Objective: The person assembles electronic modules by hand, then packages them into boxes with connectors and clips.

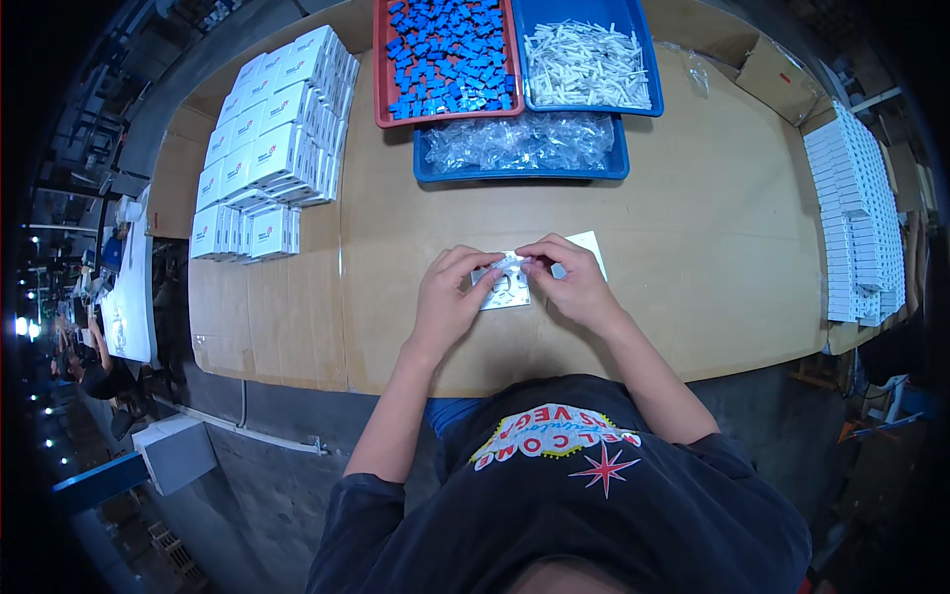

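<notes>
A small, shiny white square piece is between my hands near the table's front edge. Glare blurs its detail, though a darker curved shape shows in its middle. My left hand is closed at its left side, thumb and fingertips pinching it. At its upper right edge, my right hand is closed too, with the fingertips bent together over something small that I cannot make out. Partly beneath the right hand lies a flat white square, its lower part hidden by the fingers.
White boxes stand stacked at the back left, and more stacks line the right edge. At the back are a red tray of blue parts, a blue tray of white sticks, and a lower blue tray of clear plastic bags. Cardboard covers the table.
</notes>
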Demonstrator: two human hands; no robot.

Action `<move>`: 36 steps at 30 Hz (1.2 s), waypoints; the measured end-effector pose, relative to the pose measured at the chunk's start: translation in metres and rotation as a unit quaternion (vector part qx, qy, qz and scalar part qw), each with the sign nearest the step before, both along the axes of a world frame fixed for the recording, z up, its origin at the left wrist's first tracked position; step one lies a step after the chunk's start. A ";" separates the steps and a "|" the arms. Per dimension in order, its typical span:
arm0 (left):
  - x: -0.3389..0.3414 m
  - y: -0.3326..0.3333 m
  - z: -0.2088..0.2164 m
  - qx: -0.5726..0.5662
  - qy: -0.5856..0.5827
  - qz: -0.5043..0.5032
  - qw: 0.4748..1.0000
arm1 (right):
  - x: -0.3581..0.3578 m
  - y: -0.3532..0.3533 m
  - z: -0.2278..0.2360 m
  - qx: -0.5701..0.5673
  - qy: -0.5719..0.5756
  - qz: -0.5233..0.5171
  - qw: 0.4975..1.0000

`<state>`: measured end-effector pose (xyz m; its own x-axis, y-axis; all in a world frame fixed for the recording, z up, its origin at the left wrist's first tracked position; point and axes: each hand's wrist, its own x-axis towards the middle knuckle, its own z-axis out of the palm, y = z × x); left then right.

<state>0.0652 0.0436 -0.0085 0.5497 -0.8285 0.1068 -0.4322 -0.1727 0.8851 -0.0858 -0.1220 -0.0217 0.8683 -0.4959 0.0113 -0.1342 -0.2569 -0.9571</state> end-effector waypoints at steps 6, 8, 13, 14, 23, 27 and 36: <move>0.007 0.019 -0.025 0.038 -0.137 -0.039 0.989 | -0.001 0.019 -0.023 -0.070 0.009 0.021 0.997; 0.007 0.025 -0.030 0.067 -0.167 -0.049 0.982 | 0.001 0.025 -0.028 -0.155 -0.023 0.016 0.987; 0.006 0.025 -0.040 0.050 -0.223 -0.032 0.973 | 0.004 0.025 -0.028 -0.278 -0.005 0.033 0.960; 0.007 0.025 -0.042 0.050 -0.221 -0.031 0.974 | 0.004 0.024 -0.028 -0.288 0.003 0.031 0.957; 0.011 0.027 -0.047 0.015 -0.266 -0.048 0.963 | 0.002 0.023 -0.028 -0.329 0.001 0.042 0.943; 0.013 0.031 -0.054 0.009 -0.261 -0.051 0.964 | 0.001 0.025 -0.030 -0.334 -0.002 0.046 0.941; 0.014 0.041 -0.046 -0.003 -0.285 -0.115 0.952 | 0.001 0.027 -0.024 -0.334 0.046 0.069 0.939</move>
<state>0.0794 0.0851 -0.0548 0.2053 -0.9186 0.3377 -0.8677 -0.0112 0.4970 -0.0852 -0.0952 -0.0461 0.9362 -0.2872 0.2025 -0.1292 -0.8172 -0.5616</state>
